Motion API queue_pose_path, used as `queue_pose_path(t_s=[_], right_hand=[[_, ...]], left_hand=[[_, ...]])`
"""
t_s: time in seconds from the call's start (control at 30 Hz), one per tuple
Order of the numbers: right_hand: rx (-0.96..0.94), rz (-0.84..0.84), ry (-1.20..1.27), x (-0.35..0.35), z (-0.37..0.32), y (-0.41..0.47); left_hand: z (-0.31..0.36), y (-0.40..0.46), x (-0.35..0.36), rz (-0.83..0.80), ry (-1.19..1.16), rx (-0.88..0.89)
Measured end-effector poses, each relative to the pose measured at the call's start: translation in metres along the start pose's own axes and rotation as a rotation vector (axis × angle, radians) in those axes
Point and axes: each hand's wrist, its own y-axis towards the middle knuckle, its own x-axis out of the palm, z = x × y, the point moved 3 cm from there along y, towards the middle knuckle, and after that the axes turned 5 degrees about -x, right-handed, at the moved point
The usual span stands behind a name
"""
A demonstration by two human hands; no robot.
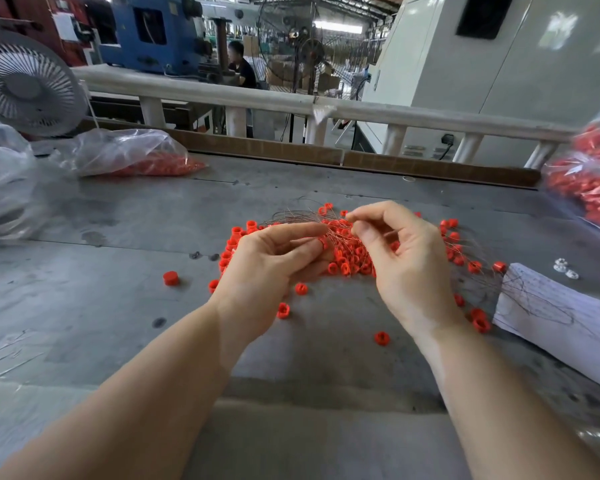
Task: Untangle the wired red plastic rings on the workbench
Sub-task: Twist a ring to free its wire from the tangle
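Red rings: a tangled heap of red plastic rings (347, 251) lay mid-desk, laced with thin wires (298, 216) that arched up behind the hands.
Desk: grey, scuffed desk (118, 306); single strays such as one loose ring (170, 278) sat well apart from the heap on the left.
Left hand: left hand (271, 268) was palm-up at the heap's near-left edge, fingers curled; fingertips looked to pinch a wire or ring at the heap's top, though the exact contact was too fine to tell.
Right hand: right hand (402, 261) hovered just beside it, thumb and forefinger closed together on what looked like a wire strand.
Surroundings: clear bag of red parts (136, 157) far left, another bag (586, 181) at the right edge, paper sheet (551, 313) with wires trailing across it.
Risk: judged likely that pulling one strand hard would tighten the knot, since many wires crossed; a sharp tug could also drag neighbouring rings along and scatter them towards the desk edge, or kink the thin wire.
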Motion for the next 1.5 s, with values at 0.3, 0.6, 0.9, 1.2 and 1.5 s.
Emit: queue_pose_path(t_s=[0.3, 0.6, 0.9, 1.2, 1.5], right_hand=[[-0.041, -0.054, -0.058, 0.0021, 0.0005, -0.0011], [-0.050, -0.055, -0.063, 0.0005, -0.0008, -0.0016], [-0.110, -0.069, -0.026, 0.0002, -0.0080, -0.0036], [-0.089, -0.067, -0.018, -0.0001, -0.0089, -0.0038], [-0.049, -0.004, -0.010, -0.0016, -0.0049, -0.0023]], left_hand=[[0.0056, -0.0025, 0.0040, -0.064, -0.197, -0.045], [0.0043, -0.0014, 0.0040, -0.097, -0.227, -0.037], [0.0036, -0.0020, 0.0035, -0.104, -0.239, -0.040], [0.0019, -0.0037, 0.0041, -0.124, -0.178, -0.018], [0.0038, -0.0029, 0.0045, -0.115, -0.240, -0.024]])
